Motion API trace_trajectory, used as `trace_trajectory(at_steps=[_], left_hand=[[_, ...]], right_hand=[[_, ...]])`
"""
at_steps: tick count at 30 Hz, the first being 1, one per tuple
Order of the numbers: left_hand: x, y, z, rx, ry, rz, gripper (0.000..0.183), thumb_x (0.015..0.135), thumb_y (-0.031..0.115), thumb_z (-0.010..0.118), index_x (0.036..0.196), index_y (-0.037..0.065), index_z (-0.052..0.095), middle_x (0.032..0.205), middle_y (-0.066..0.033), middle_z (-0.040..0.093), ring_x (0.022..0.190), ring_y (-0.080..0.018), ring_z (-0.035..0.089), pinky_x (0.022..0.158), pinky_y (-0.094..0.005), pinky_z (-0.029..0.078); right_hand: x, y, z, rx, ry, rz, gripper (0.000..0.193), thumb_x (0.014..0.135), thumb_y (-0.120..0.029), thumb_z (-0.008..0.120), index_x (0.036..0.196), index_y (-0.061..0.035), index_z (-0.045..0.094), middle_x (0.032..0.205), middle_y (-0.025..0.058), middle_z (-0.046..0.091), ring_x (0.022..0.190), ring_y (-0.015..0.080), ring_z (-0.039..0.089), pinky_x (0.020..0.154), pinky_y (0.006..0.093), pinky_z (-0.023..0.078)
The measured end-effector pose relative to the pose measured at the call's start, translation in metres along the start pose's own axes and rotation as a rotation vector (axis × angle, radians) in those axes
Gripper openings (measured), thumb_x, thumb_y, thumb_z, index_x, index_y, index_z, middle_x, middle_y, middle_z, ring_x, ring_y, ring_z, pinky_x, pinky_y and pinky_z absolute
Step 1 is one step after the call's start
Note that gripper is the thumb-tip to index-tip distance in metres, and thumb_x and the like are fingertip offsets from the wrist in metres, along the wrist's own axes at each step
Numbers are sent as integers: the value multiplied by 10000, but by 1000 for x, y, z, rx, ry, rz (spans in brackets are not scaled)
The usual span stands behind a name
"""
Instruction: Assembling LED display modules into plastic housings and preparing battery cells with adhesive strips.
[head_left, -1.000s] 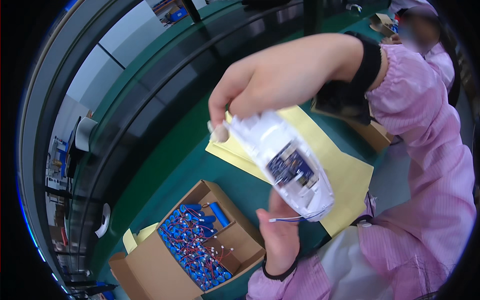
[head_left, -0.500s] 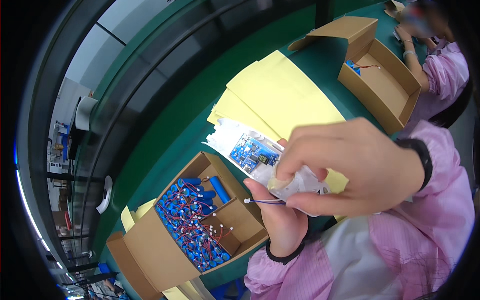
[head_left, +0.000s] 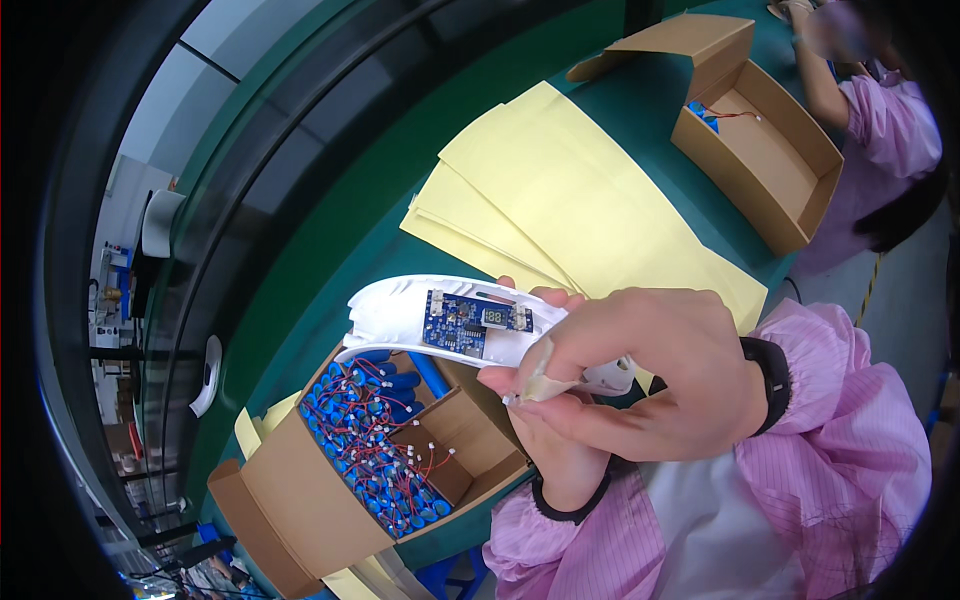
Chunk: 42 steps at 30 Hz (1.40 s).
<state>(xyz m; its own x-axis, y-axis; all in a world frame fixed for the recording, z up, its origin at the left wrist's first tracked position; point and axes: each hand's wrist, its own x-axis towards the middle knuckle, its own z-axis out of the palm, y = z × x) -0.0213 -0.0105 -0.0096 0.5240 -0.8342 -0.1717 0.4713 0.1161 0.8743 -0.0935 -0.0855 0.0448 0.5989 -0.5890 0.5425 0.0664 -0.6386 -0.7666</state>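
My left hand [head_left: 560, 445] holds a curved white plastic housing [head_left: 385, 312] from below, its fingertips showing along the far edge. Set in the shell is a blue circuit board [head_left: 460, 328] with a small digit display [head_left: 494, 317] and white sockets. My right hand [head_left: 665, 365] is closed in a pinch over the near end of the housing, pale finger covers on its fingertips. A small white connector [head_left: 510, 400] pokes out at that pinch; its wires are hidden by the fingers.
An open cardboard box [head_left: 300, 490] packed with blue wired battery cells [head_left: 375, 430] stands below the housing. Yellow sheets [head_left: 590, 190] lie on the green table [head_left: 390, 262]. Another box [head_left: 760, 150] with a few cells is at the far right, near a co-worker in a pink sleeve [head_left: 885, 125].
The housing has moved left and turned more level, so its board faces me. My right hand has shifted down and left, its fingertips now pinching the connector that hung loose on its wires before.
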Motion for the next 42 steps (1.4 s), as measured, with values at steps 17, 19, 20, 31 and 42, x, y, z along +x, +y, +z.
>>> trace_trajectory(at_steps=[17, 19, 20, 31, 42], left_hand=[[12, 2, 20, -350, 193, 235, 816, 883, 722, 342, 1293, 20, 411, 978, -150, 565, 918, -253, 562, 782, -406, 475], [10, 1, 19, -383, 190, 219, 822, 880, 728, 338, 1303, 26, 406, 993, -150, 561, 931, -262, 561, 790, -415, 478], [10, -1, 16, -417, 146, 245, 834, 874, 735, 340, 1315, 29, 398, 1019, -153, 551, 947, -273, 560, 809, -428, 482], [11, -11, 10, -324, 148, 355, 911, 818, 787, 398, 1335, 38, 364, 1208, -130, 443, 1095, -277, 498, 848, -436, 497], [10, -15, 6, -529, -79, 392, 898, 805, 765, 471, 1317, 32, 398, 1152, -142, 511, 1089, -273, 511, 865, -414, 469]], right_hand=[[13, 11, -31, 411, -170, 446, 435, 739, 7, 706, 966, -117, 356, 781, -12, 650, 637, 47, 403, 618, 219, 339], [13, 11, -29, 398, -201, 517, 437, 741, 8, 697, 977, -118, 351, 782, -11, 647, 636, 44, 398, 614, 224, 334], [13, 12, -28, 396, -179, 514, 433, 743, 7, 687, 980, -119, 348, 784, -11, 643, 629, 42, 390, 608, 225, 324], [14, 18, -22, 390, -161, 480, 405, 730, 12, 654, 980, -112, 361, 790, 6, 625, 616, 42, 388, 584, 225, 310], [8, 18, -16, 301, -11, 367, 323, 762, 4, 682, 928, -83, 420, 808, 31, 641, 707, 76, 599, 592, 209, 407]])
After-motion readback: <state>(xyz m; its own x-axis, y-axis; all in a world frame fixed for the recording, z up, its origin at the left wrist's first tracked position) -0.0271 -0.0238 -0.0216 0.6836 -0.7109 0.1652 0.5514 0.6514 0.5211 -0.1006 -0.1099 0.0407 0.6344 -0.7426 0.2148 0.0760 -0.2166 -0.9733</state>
